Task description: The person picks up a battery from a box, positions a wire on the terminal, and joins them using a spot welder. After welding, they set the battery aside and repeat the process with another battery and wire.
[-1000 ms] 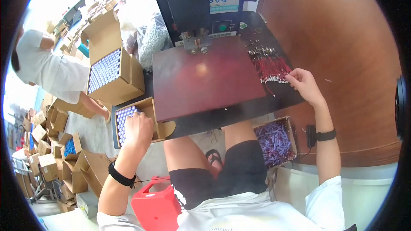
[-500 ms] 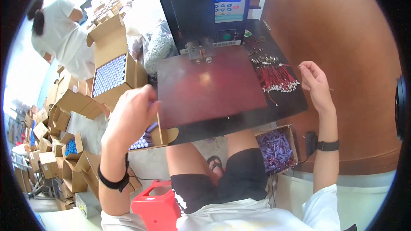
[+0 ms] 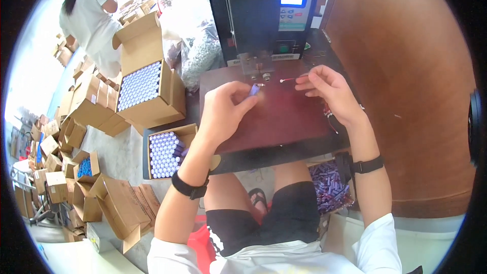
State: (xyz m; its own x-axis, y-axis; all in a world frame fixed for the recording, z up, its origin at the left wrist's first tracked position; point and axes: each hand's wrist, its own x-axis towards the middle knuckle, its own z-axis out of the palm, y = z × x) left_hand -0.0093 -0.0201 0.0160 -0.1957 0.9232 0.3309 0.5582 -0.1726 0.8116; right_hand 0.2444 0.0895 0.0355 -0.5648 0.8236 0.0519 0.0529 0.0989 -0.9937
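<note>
Over the dark red mat (image 3: 274, 124), my left hand (image 3: 223, 109) is closed round a purple cylindrical battery cell (image 3: 254, 90), whose end with a small metal tab points to the right. Across from it, my right hand (image 3: 335, 94) pinches a thin red wire (image 3: 289, 79) with its pale tip pointing toward the cell; the two are apart. Just beyond them are the metal electrodes (image 3: 260, 76) of a black spot-welding machine (image 3: 253, 20). More red wires with white ends (image 3: 331, 115) lie at the mat's right side, partly hidden by my right hand.
Left of the mat stands a low carton (image 3: 190, 133) of upright purple cells, with a taller open carton (image 3: 175, 104) of cells behind it. Loose purple cells (image 3: 329, 182) fill a box below the table's right side. A brown panel (image 3: 411, 96) borders the right. Another person (image 3: 91, 18) stands far left.
My left hand has moved right from above the low carton to the mat, with the cell now showing. My right hand has come left with the red wire. The view has shifted.
</note>
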